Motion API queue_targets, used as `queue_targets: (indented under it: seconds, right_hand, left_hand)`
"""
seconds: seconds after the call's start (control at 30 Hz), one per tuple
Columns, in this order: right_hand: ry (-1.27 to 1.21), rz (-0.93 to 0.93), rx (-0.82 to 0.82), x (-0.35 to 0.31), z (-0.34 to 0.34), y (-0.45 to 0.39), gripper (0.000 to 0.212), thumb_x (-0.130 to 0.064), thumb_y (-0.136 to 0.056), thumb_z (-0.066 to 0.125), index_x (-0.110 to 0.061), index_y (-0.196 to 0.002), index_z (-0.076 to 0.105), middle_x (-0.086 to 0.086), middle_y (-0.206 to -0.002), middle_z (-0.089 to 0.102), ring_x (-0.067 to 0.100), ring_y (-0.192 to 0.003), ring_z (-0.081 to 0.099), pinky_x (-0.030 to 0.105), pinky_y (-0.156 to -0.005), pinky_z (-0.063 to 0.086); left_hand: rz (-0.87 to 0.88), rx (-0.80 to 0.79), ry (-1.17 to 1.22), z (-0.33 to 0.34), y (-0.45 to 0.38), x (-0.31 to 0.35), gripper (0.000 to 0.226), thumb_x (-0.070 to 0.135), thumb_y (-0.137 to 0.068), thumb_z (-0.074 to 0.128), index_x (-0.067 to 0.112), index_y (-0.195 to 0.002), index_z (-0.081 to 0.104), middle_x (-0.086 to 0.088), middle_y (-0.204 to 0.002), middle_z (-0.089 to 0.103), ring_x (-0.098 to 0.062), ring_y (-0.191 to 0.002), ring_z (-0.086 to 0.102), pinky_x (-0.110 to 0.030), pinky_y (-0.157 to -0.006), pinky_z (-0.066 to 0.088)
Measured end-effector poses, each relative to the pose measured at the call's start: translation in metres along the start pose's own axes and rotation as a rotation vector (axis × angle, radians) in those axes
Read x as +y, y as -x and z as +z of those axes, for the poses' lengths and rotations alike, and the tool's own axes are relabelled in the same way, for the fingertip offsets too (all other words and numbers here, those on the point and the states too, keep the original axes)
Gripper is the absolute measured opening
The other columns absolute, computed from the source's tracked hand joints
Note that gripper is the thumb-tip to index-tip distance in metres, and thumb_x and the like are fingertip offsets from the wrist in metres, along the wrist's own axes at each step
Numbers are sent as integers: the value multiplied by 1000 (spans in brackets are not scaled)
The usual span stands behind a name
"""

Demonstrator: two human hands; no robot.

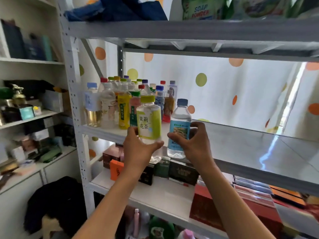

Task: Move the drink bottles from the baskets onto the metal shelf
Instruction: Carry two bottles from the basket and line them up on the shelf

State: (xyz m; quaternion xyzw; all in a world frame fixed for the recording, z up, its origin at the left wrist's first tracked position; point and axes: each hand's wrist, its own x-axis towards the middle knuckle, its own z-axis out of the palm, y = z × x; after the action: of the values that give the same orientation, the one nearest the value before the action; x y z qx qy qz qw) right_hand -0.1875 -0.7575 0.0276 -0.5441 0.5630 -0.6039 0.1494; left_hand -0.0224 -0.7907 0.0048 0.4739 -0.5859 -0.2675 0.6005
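My left hand [138, 149] grips a clear bottle with a green-and-white tea label and a yellow-green cap [149, 121]. My right hand [191, 144] grips a clear water bottle with a blue label and dark blue cap [180, 125]. Both bottles are upright, held at the front edge of the grey metal shelf [241, 152], their bases hanging a little below that edge. Several drink bottles [124, 100] with mixed caps stand packed on the shelf's left end, just behind the held ones. No basket is in view.
The shelf board to the right of the bottles is bare and shiny. The shelf above [189, 30] carries soap powder bags and blue cloth. Boxes [183, 171] fill the shelf below. A white cabinet [31, 118] with clutter stands to the left.
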Motion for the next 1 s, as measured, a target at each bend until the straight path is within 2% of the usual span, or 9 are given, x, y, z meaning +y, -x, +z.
queue_targets:
  seconds: [0.07, 0.13, 0.27, 0.47, 0.57, 0.67, 0.8, 0.9, 1.0]
  right_hand:
    - [32, -3, -23, 8, -1, -29, 76, -41, -62, 91, -18, -119, 47, -8, -96, 64, 0, -82, 66, 14, -63, 55]
    - [54, 17, -48, 17, -1, -64, 73, -38, -60, 94, -15, -117, 55, -5, -97, 68, 6, -84, 69, 27, -75, 60]
    - [7, 49, -138, 39, -1, -127, 41, -24, -60, 95, -20, -89, 66, -1, -89, 74, 12, -81, 74, 41, -82, 61]
    - [209, -25, -215, 61, 7, -201, 50, -46, -60, 91, -17, -93, 67, -5, -88, 73, 6, -74, 70, 31, -73, 60]
    - [392, -108, -230, 71, 13, -226, 53, -63, -61, 84, -24, -88, 60, -10, -81, 66, 6, -69, 63, 21, -61, 50]
    - [461, -124, -254, 84, 25, -241, 77, -80, -51, 74, -21, -99, 60, -5, -90, 71, 13, -77, 68, 34, -67, 59]
    - [441, -120, -299, 97, 39, -253, 73, -67, -56, 82, -17, -102, 58, 0, -95, 70, 19, -82, 69, 41, -73, 60]
    - [392, -83, -296, 103, 51, -258, 64, -59, -59, 86, -16, -100, 61, 0, -93, 70, 19, -81, 68, 34, -68, 57]
    - [306, -2, -305, 107, 62, -261, 43, -46, -63, 89, -21, -87, 64, -2, -86, 70, 14, -72, 65, 25, -59, 50]
  left_hand:
    - [28, 33, -10, 15, -21, -2, 69, 32, -53, 94, 24, -103, 47, 10, -96, 60, -10, -86, 61, -15, -65, 43]
    - [59, 75, -26, 32, -43, -5, 68, 36, -54, 93, 24, -103, 47, 9, -97, 59, -11, -87, 60, -15, -65, 43]
    - [128, 207, -146, 66, -81, -17, 71, 50, -51, 89, 29, -105, 47, 8, -100, 60, -16, -92, 58, -36, -74, 53]
    - [126, 288, -144, 113, -117, -18, 63, 43, -60, 88, 25, -107, 50, 9, -103, 62, -10, -89, 58, -27, -75, 49]
    - [131, 330, -175, 128, -135, -22, 64, 44, -63, 87, 22, -112, 51, 10, -105, 63, -10, -90, 59, -25, -75, 50]
    - [145, 349, -264, 138, -151, -31, 64, 44, -66, 84, 22, -115, 50, 6, -108, 64, -14, -93, 61, -28, -76, 52]
    - [161, 393, -406, 149, -164, -51, 74, 43, -68, 83, 16, -125, 46, -2, -114, 62, -21, -99, 61, -30, -78, 53]
    - [196, 362, -547, 156, -163, -66, 91, 48, -70, 80, 11, -139, 35, -8, -130, 55, -25, -114, 56, -34, -86, 53]
    - [207, 352, -573, 159, -166, -74, 94, 56, -70, 77, 10, -137, 31, -9, -125, 59, -24, -105, 63, -34, -76, 56]
